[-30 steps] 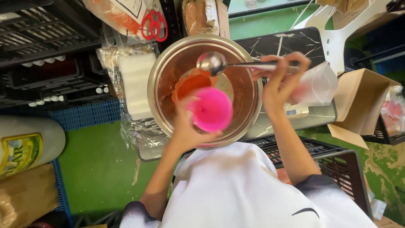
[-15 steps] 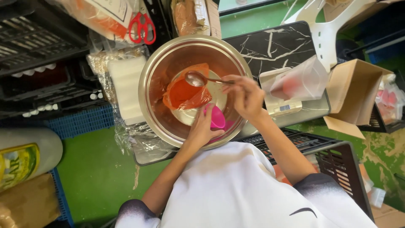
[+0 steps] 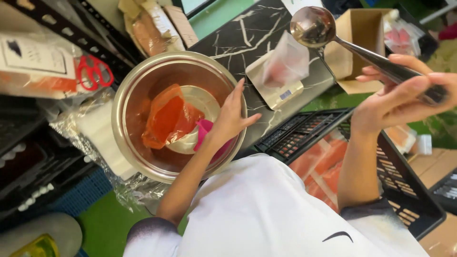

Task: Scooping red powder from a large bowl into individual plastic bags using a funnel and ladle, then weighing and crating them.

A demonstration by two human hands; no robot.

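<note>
You work over a black marble-patterned slab (image 3: 266, 28) with white veins; it runs from beneath your left hand (image 3: 228, 119) up and away toward the ladle bowl held by your right hand (image 3: 400, 100); directly on it, under your left palm, sits 1 large steel bowl (image 3: 138, 143), its rim touching the slab's near edge; between your 2 hands, just beside your left fingertips, a small metal scale (image 3: 276, 90) lies on the slab with a clear plastic bag (image 3: 288, 62) on its plate; below your right wrist a black plastic crate (image 3: 304, 133) butts against the slab; green floor (image 3: 104, 228) shows beneath your left elbow.
</note>
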